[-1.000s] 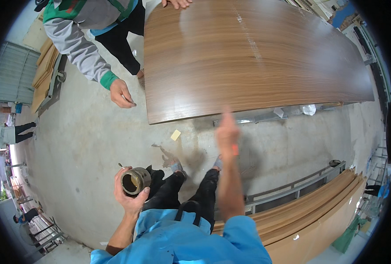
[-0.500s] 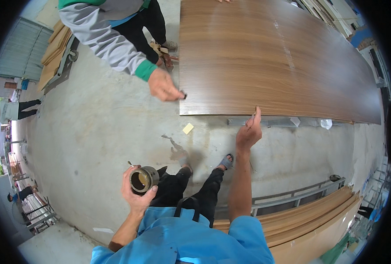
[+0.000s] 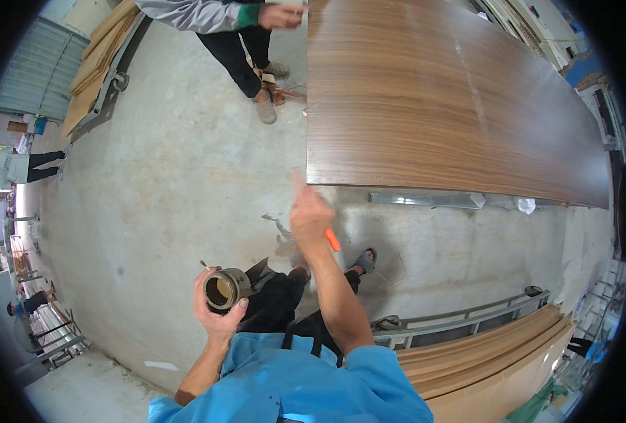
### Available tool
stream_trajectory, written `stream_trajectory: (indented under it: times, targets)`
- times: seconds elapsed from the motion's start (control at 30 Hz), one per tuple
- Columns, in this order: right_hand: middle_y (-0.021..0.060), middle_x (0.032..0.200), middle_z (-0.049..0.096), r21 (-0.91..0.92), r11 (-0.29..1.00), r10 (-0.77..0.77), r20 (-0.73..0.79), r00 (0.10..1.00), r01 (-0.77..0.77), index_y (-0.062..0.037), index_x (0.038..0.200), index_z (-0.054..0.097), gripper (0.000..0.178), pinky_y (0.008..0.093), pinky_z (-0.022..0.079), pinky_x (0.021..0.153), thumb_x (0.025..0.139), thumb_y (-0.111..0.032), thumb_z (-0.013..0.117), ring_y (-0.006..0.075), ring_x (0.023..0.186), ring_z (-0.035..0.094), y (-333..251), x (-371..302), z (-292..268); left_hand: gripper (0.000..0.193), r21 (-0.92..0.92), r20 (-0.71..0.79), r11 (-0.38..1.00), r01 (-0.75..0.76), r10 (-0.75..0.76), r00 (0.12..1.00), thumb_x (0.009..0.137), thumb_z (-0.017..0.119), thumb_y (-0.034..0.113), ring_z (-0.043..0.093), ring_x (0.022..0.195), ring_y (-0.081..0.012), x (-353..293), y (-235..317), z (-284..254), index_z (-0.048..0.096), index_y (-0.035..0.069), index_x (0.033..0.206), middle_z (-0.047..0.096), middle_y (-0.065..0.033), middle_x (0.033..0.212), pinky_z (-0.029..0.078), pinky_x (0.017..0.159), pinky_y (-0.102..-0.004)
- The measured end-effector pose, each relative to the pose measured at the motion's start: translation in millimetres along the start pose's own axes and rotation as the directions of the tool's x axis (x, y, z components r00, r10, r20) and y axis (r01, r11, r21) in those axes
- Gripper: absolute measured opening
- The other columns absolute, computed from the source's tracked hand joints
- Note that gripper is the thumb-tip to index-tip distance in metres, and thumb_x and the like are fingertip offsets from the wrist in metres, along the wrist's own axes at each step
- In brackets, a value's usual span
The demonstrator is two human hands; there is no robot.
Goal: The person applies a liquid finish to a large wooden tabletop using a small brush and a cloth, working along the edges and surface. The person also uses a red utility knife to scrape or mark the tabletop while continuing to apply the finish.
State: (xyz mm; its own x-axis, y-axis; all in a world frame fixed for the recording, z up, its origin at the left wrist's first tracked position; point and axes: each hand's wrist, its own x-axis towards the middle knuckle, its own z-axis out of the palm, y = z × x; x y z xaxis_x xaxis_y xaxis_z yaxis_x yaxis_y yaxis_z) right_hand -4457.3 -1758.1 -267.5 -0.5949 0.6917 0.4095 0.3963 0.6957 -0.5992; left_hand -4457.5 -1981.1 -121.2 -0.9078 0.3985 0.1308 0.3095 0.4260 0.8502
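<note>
My left hand (image 3: 220,323) is wrapped around an open cylindrical can (image 3: 236,283) with some amber liquid inside. A thin stick-like end (image 3: 204,264) and a dark flat blade (image 3: 256,271) show beside the can; what they belong to is hidden. My right hand (image 3: 311,215), smeared by motion, is just off the near left corner of a brown wood-grain panel (image 3: 426,113). An orange handle (image 3: 333,240) sticks out from under that hand, and its other end is hidden. One finger points toward the panel's edge.
A co-worker's hand (image 3: 282,15) is at the panel's far left edge. Long boards (image 3: 482,359) lie by a metal rail (image 3: 468,319) at lower right. Flat sheets (image 3: 101,67) lean on a wheeled cart at upper left. Beneath the panel runs a metal beam (image 3: 418,201).
My right hand has moved left along the panel's near edge to its corner, and the orange handle has come into view. The co-worker's hand has drawn back to the far side.
</note>
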Motion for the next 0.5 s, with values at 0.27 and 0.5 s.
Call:
stream_trajectory:
  times: [0.27, 0.5]
  targets:
    - [0.0162, 0.107, 0.069, 0.259, 0.901, 0.419, -0.303, 0.856, -0.349, 0.0006, 0.14, 0.052, 0.044, 0.0375, 0.056, 0.069, 0.098, -0.008, 0.046, 0.0328, 0.082, 0.068, 83.8, 4.7, -73.2, 0.072, 0.04, 0.017, 0.999, -0.007, 0.006, 1.0, 0.067, 0.085, 0.036, 0.063, 0.106, -0.0317, -3.0, -9.5, 3.0, 0.06, -0.006, 0.12, 0.062, -0.0201, 0.116, 0.049, 0.096, -0.0427]
    - [0.0151, 0.092, 0.07, -0.114, 0.993, 0.039, 0.288, 0.957, -0.006, 0.0031, 0.135, 0.056, 0.042, 0.0354, 0.051, 0.058, 0.094, -0.005, 0.052, 0.0245, 0.064, 0.061, -4.9, -11.4, -1.4, 0.071, 0.028, -0.083, 0.999, 0.032, -0.03, 0.996, 0.067, 0.085, 0.037, 0.061, 0.108, -0.0319, -4.7, -9.7, 3.7, 0.06, -0.006, 0.119, 0.061, -0.0199, 0.116, 0.049, 0.095, -0.0426]
